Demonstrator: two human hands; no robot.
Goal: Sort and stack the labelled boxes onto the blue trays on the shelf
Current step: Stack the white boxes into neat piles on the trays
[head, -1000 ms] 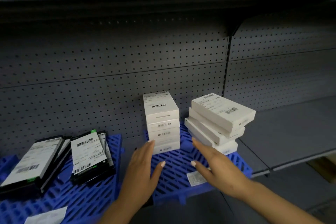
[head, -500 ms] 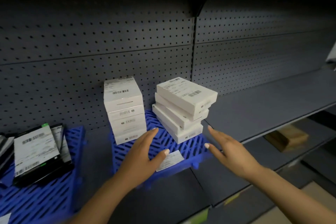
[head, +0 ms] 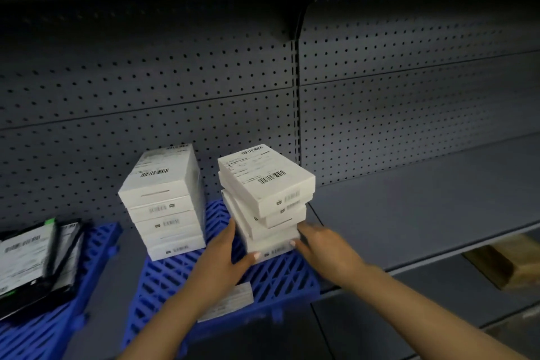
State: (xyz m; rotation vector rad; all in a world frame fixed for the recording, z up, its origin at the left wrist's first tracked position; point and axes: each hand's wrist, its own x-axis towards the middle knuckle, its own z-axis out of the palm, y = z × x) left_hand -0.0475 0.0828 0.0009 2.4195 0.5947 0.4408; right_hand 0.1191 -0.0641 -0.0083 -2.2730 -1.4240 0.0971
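Two stacks of white labelled boxes stand on the middle blue tray (head: 277,280). The left stack (head: 166,202) is straight. The right stack (head: 268,184) is skewed, its boxes turned at different angles. My left hand (head: 217,263) lies against the lower left side of the skewed stack, fingers straight and thumb on the front of the bottom box. My right hand (head: 324,245) touches the lower right corner of the same stack with extended fingers. Black labelled boxes (head: 32,257) lie on a second blue tray (head: 99,242) at the left.
A loose paper label (head: 230,301) lies on the front of the middle tray. The grey shelf board (head: 409,213) runs off to the right, backed by a perforated panel. A brown carton (head: 502,263) sits on the level below, at the right.
Both hands have moved forward from hovering over the tray front and now touch the base of the right stack on either side. The view has shifted to the right.
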